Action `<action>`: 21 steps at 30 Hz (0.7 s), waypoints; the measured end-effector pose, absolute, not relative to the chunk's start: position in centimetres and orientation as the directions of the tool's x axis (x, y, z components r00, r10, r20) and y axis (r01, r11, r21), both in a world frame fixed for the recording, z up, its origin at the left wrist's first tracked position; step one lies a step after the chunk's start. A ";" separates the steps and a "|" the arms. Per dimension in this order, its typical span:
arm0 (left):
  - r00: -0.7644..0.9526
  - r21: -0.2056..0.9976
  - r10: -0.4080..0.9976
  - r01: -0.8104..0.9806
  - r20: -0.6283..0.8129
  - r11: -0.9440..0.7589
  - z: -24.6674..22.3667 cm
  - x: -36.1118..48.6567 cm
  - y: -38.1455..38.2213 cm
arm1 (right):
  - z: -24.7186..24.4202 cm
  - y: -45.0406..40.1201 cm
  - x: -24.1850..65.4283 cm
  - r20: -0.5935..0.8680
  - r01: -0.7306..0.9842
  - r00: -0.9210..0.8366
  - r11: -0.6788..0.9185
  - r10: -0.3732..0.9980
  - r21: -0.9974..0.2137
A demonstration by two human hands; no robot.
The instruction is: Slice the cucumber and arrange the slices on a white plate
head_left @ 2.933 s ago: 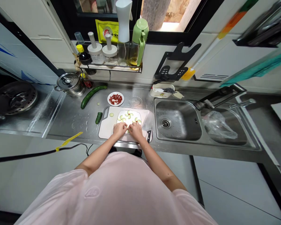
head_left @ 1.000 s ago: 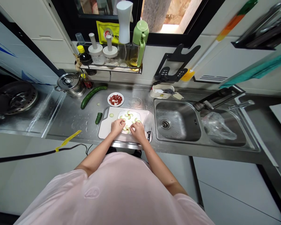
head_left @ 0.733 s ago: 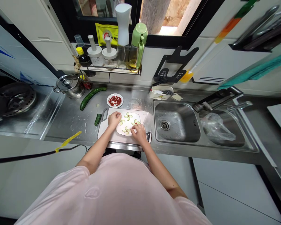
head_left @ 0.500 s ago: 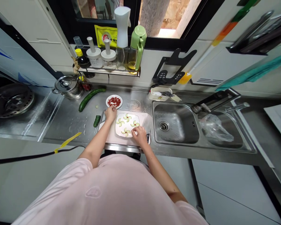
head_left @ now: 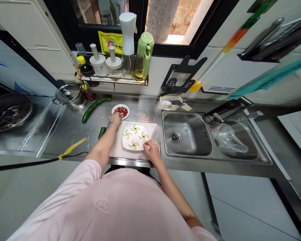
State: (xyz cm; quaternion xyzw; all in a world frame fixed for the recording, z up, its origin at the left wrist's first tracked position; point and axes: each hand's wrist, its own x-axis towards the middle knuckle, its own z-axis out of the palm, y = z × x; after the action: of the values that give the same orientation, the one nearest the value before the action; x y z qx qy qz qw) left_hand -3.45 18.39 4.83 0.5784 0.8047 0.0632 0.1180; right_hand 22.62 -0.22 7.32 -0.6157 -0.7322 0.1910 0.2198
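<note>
My left hand (head_left: 115, 119) reaches to the front edge of a small white plate (head_left: 127, 115) of red bits (head_left: 120, 110). Its fingers are drawn together, and anything between them is hidden. A square white plate (head_left: 135, 137) lies on the pale cutting board (head_left: 116, 148). Several pinwheels of thin pale-green slices (head_left: 143, 136) are arranged on it, with red specks at their centres. By the plate's right front corner, my right hand (head_left: 153, 151) has thumb and fingers pinched; what they hold, if anything, is too small to make out.
A whole cucumber (head_left: 92, 108) and a cut cucumber piece (head_left: 102, 132) lie left of the board. Behind them stands a lidded steel pot (head_left: 71, 97). A double sink (head_left: 190, 134) is to the right, and a condiment shelf (head_left: 115, 80) hangs on the wall above.
My left hand has moved forward to the small plate's edge. My right hand has slid slightly right, off the pinwheel towards the square plate's corner. The camera view has shifted a little.
</note>
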 end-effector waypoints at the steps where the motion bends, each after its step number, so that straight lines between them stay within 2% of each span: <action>1: -0.301 0.235 0.945 0.917 -0.128 0.323 4.8 -3.4 18.5 | 7.3 -0.2 22.7 0.083 0.819 -0.143 0.165 0.986 -0.550; 15: -0.246 0.205 0.952 0.937 -0.185 0.282 5.3 -4.0 19.3 | 6.7 -0.1 22.5 0.071 0.819 -0.138 0.154 0.988 -0.552; 18: -0.250 0.245 0.950 0.925 -0.186 0.292 5.5 -4.4 19.1 | 6.6 -0.1 22.5 0.069 0.822 -0.139 0.154 0.988 -0.549; 21: -0.257 0.371 0.951 0.877 -0.172 0.305 5.6 -4.7 18.9 | 6.6 0.0 22.5 0.077 0.821 -0.142 0.161 0.987 -0.548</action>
State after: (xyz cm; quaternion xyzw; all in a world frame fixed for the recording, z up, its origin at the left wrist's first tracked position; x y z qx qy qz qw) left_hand -4.75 18.93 5.60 0.5811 0.7865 0.1002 0.1836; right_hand 22.49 -0.02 6.62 -0.6184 -0.7307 0.1926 0.2156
